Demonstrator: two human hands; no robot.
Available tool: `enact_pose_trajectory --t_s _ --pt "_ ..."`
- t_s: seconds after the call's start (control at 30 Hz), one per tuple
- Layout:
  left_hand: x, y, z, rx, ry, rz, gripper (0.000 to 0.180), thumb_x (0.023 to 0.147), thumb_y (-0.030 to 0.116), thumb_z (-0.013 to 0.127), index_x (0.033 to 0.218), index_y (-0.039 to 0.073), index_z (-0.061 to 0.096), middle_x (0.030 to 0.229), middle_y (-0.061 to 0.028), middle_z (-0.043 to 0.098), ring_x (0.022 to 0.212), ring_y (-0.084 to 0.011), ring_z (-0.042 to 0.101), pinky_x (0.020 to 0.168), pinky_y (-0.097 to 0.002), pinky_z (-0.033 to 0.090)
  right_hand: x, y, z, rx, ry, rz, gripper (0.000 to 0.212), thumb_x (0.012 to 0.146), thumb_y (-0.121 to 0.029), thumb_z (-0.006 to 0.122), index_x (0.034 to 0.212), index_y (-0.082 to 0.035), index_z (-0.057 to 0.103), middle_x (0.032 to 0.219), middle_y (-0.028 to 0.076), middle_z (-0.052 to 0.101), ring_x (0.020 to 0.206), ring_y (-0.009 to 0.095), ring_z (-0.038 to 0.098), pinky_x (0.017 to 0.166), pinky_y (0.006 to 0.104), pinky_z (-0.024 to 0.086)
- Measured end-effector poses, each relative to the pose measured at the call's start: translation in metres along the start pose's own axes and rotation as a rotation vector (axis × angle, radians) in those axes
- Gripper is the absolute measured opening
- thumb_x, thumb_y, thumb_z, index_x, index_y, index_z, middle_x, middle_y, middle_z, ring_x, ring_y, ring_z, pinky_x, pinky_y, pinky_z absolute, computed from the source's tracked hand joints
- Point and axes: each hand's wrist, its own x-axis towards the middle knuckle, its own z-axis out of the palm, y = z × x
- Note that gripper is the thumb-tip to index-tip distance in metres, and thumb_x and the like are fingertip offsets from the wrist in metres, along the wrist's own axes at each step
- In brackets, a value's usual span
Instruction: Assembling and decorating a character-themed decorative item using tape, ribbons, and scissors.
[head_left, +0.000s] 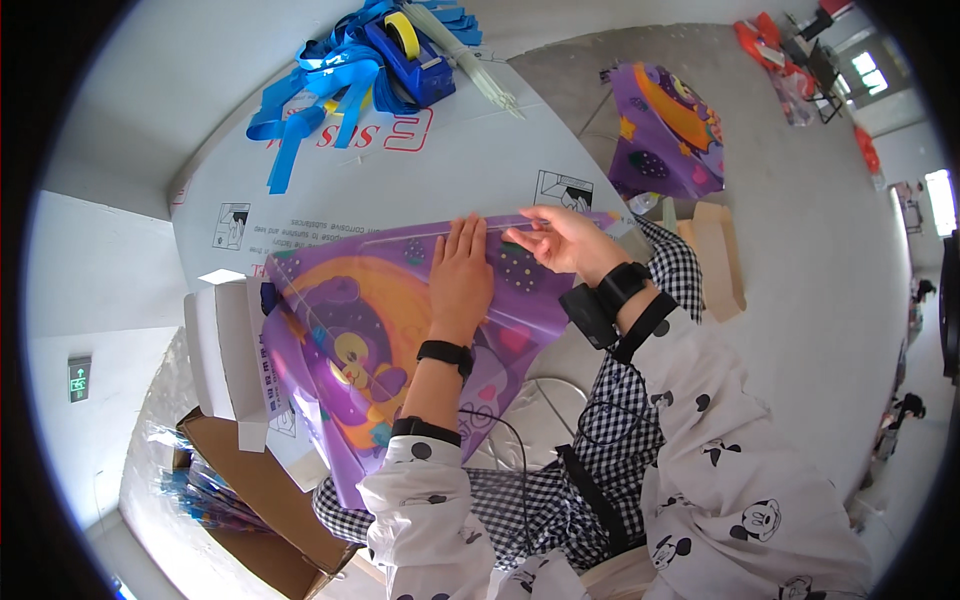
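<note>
A thin, glossy purple sheet [395, 330], printed with a cartoon bear on an orange moon, lies across the near part of the table and hangs over its edge toward my lap. My left hand [463, 280] presses flat on its upper part, fingers stretched toward the far edge. A narrow pale strip or rod seems to run along that far edge. Just right of it, my right hand [563, 242] hovers over the sheet's upper right part, palm turned partly up. Its fingers are loosely bent and apart from the thumb, with nothing visible in them.
Blue ribbons [345, 75], a blue tape dispenser [425, 75] and a bundle of pale thin rods [485, 80] lie at the table's far side. A white box [222, 350] stands left, above an open brown carton [250, 500]. Another purple printed sheet [668, 135] is at far right.
</note>
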Motion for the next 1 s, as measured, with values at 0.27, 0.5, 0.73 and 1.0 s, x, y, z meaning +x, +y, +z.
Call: enact_pose_trajectory --t_s 0.27,0.5,0.73,1.0 --pt "-0.003 0.004 -0.001 0.037 0.043 0.019 0.058 0.087 0.01 0.053 0.144 0.006 0.042 0.153 -0.0062 0.039 0.143 -0.0225 0.034 0.116 -0.0426 0.029 -0.028 0.012 -0.01 0.323 -0.051 0.225 0.019 0.089 -0.004 0.063 0.094 0.0 0.045 0.111 0.03 0.063 0.094 0.03 0.071 0.042 0.0201 0.045" --pt "0.001 0.015 0.007 0.065 0.032 0.014 0.058 0.094 0.016 0.05 0.149 0.004 0.034 0.155 -0.0119 0.034 0.145 -0.0278 0.03 0.118 -0.0443 0.024 -0.037 0.037 -0.02 -1.227 0.058 -1.445 0.021 0.09 0.006 0.055 0.11 0.003 0.058 0.121 0.017 0.065 0.099 0.025 0.069 0.076 0.0329 0.057" --pt "0.003 0.022 0.016 -0.047 0.088 0.024 0.059 0.097 0.02 0.048 0.15 0.002 0.029 0.157 -0.0159 0.027 0.147 -0.0295 0.023 0.119 -0.0458 0.022 -0.013 0.034 -0.037 -2.098 -0.073 -1.415 0.055 0.077 0.003 0.06 0.132 0.001 0.052 0.146 0.013 0.044 0.137 0.027 0.04 0.114 0.04 0.034" --pt "-0.007 0.005 -0.009 -0.183 0.239 0.006 0.05 0.09 0.009 0.059 0.137 0.0 0.045 0.151 -0.0165 0.038 0.139 -0.0373 0.034 0.115 -0.0466 0.029 0.003 -0.005 -0.019 -1.874 -0.075 -1.38 0.049 0.079 0.001 0.062 0.128 -0.003 0.056 0.134 0.012 0.056 0.128 0.03 0.05 0.108 0.0403 0.039"
